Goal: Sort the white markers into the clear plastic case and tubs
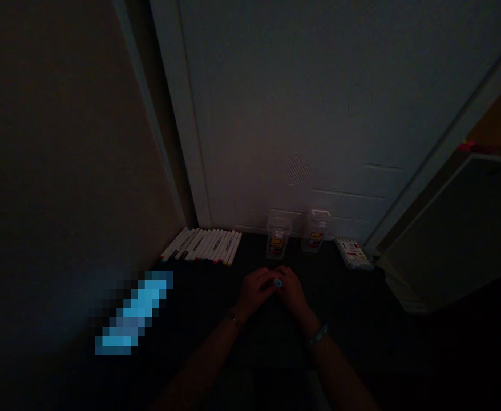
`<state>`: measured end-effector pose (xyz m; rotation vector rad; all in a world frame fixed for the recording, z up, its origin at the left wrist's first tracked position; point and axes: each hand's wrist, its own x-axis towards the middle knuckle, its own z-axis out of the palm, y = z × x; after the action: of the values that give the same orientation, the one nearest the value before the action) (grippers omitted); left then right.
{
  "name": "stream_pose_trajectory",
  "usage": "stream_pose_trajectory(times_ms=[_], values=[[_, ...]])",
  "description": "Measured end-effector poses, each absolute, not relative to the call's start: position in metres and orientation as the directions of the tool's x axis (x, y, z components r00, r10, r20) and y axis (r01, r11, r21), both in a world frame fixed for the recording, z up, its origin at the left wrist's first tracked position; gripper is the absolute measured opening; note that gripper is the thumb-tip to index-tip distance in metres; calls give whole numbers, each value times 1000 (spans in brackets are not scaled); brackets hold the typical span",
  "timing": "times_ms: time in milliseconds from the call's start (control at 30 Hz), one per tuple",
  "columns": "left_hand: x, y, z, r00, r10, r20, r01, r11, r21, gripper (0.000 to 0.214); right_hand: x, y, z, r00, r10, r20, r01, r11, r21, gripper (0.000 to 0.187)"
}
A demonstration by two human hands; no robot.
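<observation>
In the dim light, my left hand (254, 290) and my right hand (292, 290) meet over the dark table, fingers closed together. Between them shows the small, round, light-blue end of a marker (278, 282); the fingers hide the rest of it. A row of white markers (205, 246) with coloured ends lies side by side beyond my left hand. Just past my fingertips stands a clear plastic container (278, 238) with a dark label, upright. Another clear container (316, 233), also labelled, is to its right.
A pack of markers (353, 253) lies at the back right of the dark table (216, 297). Behind everything rises a pale panel (250, 125). At the left, a bright blue pixelated patch (136, 311) covers something I cannot make out. A board (460, 228) leans on the right.
</observation>
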<state>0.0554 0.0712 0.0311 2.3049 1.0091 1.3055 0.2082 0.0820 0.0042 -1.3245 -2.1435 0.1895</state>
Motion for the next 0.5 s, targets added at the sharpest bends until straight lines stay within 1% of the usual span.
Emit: stream_pose_trajectory(times_ms=[133, 267, 433, 500], values=[[54, 72, 28, 311, 717, 624, 448, -690, 569, 19, 208, 81, 4, -326, 845, 424, 754, 503, -423, 33], [54, 72, 26, 329, 715, 617, 436, -694, 573, 20, 208, 81, 4, -319, 844, 430, 736, 507, -449, 36], [55, 71, 25, 311, 710, 632, 425, -699, 576, 19, 207, 80, 6, -293, 846, 446, 695, 509, -508, 35], [55, 71, 25, 283, 727, 625, 417, -680, 603, 18, 208, 81, 7, -277, 847, 453, 660, 511, -551, 33]])
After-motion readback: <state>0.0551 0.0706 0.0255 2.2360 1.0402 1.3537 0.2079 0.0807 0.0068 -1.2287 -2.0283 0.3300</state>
